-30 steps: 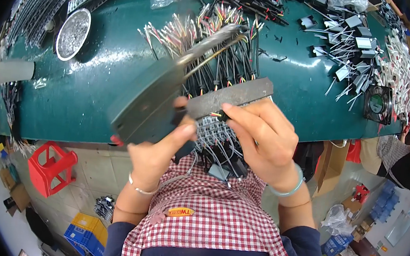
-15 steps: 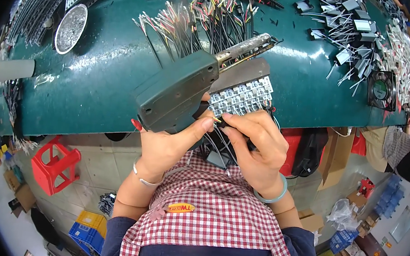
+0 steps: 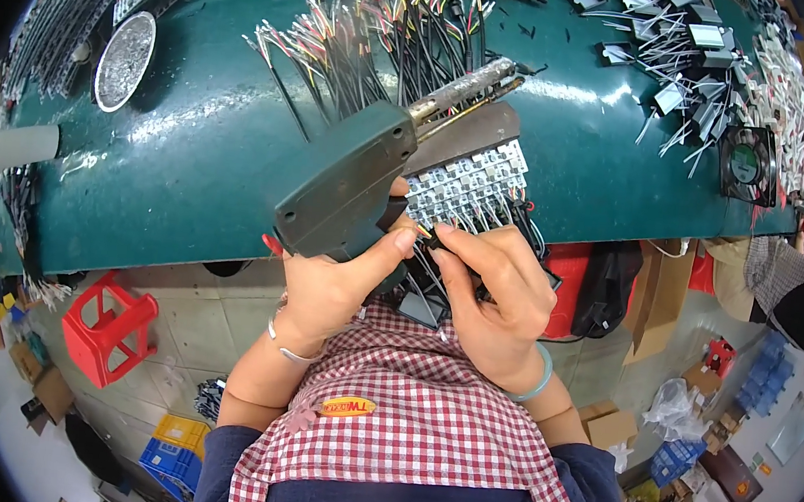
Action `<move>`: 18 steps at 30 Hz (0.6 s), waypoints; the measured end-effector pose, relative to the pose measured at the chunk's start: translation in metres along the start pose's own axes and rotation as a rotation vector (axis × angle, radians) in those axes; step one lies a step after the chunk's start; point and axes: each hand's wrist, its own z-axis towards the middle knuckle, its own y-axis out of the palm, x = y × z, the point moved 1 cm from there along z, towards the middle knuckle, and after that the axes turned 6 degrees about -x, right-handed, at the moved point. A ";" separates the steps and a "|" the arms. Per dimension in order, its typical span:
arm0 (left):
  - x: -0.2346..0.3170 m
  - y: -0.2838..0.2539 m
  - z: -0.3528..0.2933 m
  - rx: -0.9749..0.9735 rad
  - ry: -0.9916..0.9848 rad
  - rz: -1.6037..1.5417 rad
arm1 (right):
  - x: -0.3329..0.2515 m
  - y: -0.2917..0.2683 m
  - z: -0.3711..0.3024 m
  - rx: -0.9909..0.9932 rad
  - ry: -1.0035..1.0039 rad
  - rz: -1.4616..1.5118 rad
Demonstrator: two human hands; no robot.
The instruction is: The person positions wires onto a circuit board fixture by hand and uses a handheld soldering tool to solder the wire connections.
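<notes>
The grey-green soldering gun (image 3: 350, 182) is held just above the near edge of the green table (image 3: 186, 160); its long axis runs from the handle at lower left up and to the right, ending in a metal barrel (image 3: 460, 89) that points away from the body toward the loose coloured wires (image 3: 376, 33). The gun is gripped by the left hand (image 3: 330, 283), clenched round the handle from below with the thumb laid along its right side; it is thus the nearer hand, being in contact. Just beside the gun, on its right and under the barrel, a strip of small white modules (image 3: 468, 182) lies at the same slant; its black leads (image 3: 442, 245) are pinched by the fingers of the right hand (image 3: 495, 300), thumb tips of both hands almost touching.
</notes>
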 end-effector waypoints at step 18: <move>-0.013 0.021 -0.007 -0.029 0.063 0.147 | 0.004 -0.001 -0.014 0.102 0.094 0.032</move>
